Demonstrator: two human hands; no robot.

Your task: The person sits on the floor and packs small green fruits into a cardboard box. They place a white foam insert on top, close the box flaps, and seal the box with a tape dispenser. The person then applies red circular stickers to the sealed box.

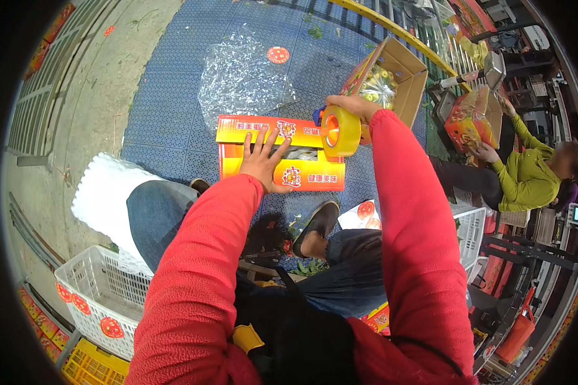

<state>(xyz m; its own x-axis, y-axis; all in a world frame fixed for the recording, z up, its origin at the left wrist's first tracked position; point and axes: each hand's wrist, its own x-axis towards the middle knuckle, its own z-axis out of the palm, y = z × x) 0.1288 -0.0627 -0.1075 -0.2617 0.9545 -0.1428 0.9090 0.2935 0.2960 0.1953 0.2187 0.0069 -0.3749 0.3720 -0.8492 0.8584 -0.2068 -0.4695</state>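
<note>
In front of me stands a red and yellow printed cardboard box (pixel 313 177), its top flaps folded inward with a gap between them. Shiny clear plastic shows through that gap. My left hand (pixel 265 159) lies spread across the flaps, fingers apart, pressing on the top. My right hand (pixel 354 107) grips a tape dispenser with a blue part (pixel 318 114) and a large roll of yellowish packing tape (pixel 350 134). The roll is at the box's right end. Whether the tape touches the cardboard I cannot tell.
An open carton (pixel 409 84) holds bagged green fruit (pixel 380 86) beyond my right hand. Crinkled clear plastic (pixel 241 72) lies on the blue floor tiles (pixel 166 106). White foam sheets (pixel 106 192) and a white crate (pixel 96 308) are at left. A person (pixel 530 163) at right handles another carton (pixel 472 120).
</note>
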